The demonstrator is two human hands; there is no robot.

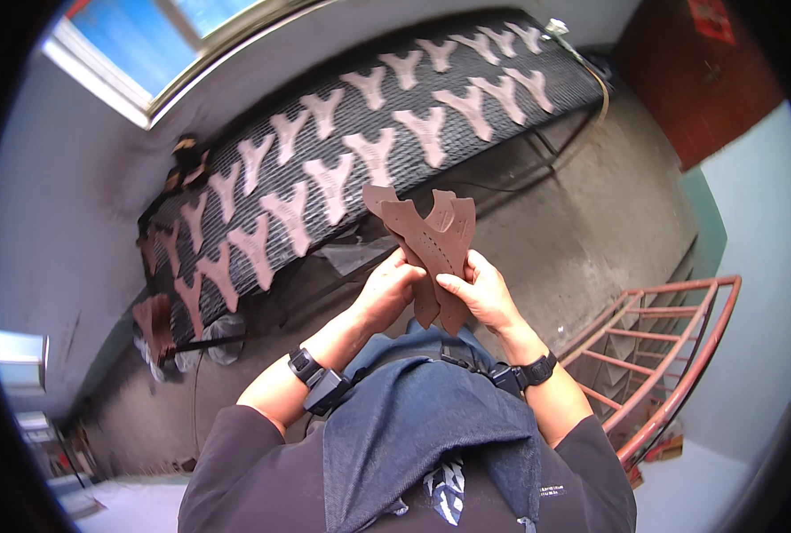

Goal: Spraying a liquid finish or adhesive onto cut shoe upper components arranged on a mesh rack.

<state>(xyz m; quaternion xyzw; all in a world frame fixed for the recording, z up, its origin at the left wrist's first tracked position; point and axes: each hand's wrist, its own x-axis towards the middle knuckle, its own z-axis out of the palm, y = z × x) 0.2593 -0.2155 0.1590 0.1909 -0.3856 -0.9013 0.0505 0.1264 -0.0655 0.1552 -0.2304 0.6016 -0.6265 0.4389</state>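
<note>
A few brown Y-shaped leather-like pieces (435,242), perforated with rows of small holes, are held overlapping in front of my body. My left hand (392,286) grips their left edge with the thumb on top. On the right edge my right hand (482,291) pinches them, its thumb lying across the face of the front piece. The forked ends point away from me, the narrow ends toward my waist. Beyond them, similar pale Y-shaped pieces (370,158) lie in two rows on a long dark ribbed table (315,147).
A stack of brown pieces (154,324) sits at the table's near left end, above plastic bags (225,342). A reddish metal railing (671,355) rises at right beside steps. At far right is a dark red door (697,80); a window (138,44) is at upper left.
</note>
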